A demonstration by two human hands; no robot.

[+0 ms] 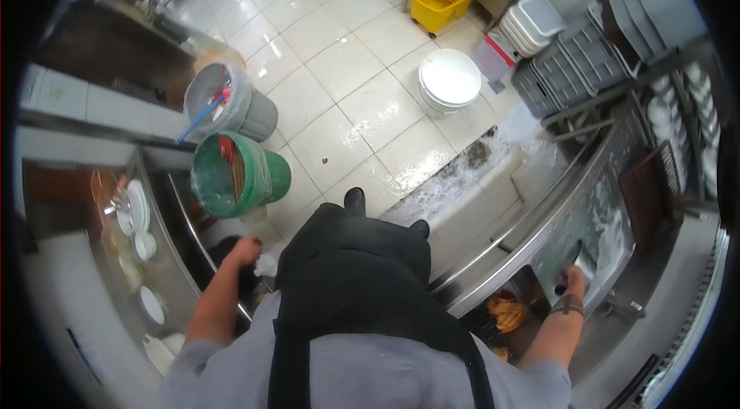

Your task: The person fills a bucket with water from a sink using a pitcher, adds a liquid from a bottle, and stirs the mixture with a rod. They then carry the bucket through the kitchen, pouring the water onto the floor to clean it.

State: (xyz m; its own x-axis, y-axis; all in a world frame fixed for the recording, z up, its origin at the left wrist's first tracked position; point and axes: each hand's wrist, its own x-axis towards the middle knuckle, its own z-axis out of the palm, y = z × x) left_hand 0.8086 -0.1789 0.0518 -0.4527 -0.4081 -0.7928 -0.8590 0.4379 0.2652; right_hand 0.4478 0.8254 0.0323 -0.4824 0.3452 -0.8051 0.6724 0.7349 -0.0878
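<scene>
My right hand (572, 279) is closed around a metal utensil (587, 262) with a dark handle, over the sink basin (551, 261) of sudsy water on the right. A brown tray (647, 191) leans at the basin's far side. Beside the sink's near end lie orange-brown scraps (506, 314). On the other side, my left hand (247, 251) hangs low by the left counter's edge with its fingers curled. Something white and crumpled (266, 265) shows just beside those fingers; I cannot tell whether they grip it.
White plates (138, 207) and bowls (145, 245) stand on the left counter. Ahead on the left are a green bin (275, 178) and a grey bin (260, 117), both lined. A white bucket (449, 77), yellow mop bucket (441, 4) and stacked grey racks (574, 62) stand farther off. The tiled floor (327, 143) looks wet.
</scene>
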